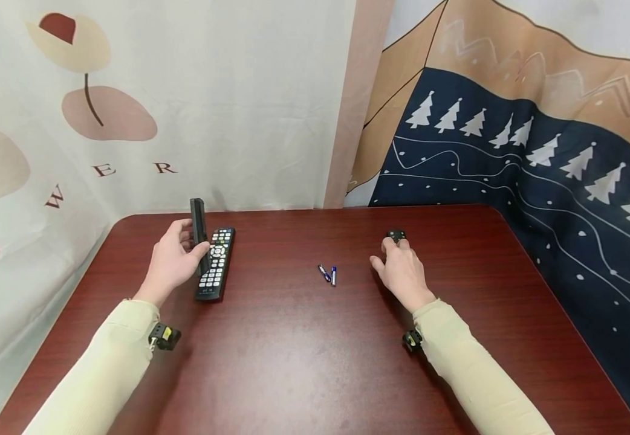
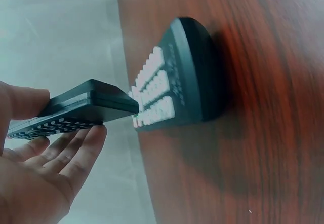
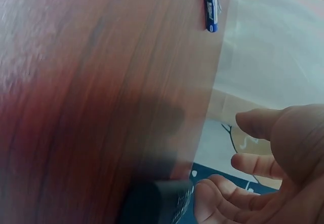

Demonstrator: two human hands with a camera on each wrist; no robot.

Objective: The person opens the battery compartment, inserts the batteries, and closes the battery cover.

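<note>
Closest, pale sleeves [image 1: 97,362] cross the red-brown table [image 1: 293,362]. Beyond, the left hand [image 1: 169,261] pinches a dark remote [image 1: 198,223] between thumb and fingers, tilted up beside a flat-lying remote [image 1: 218,266]; whether the two touch I can't tell. Two batteries [image 1: 334,277] lie mid-table. The right hand's [image 1: 402,272] fingers are loosely bent, thumb apart, at a small black remote [image 1: 396,235]; contact is unclear. Handling the remotes seems the step in hand; the next move probably calls for a steady left pinch. Farthest hangs tree-print cloth [image 1: 456,157].
</note>
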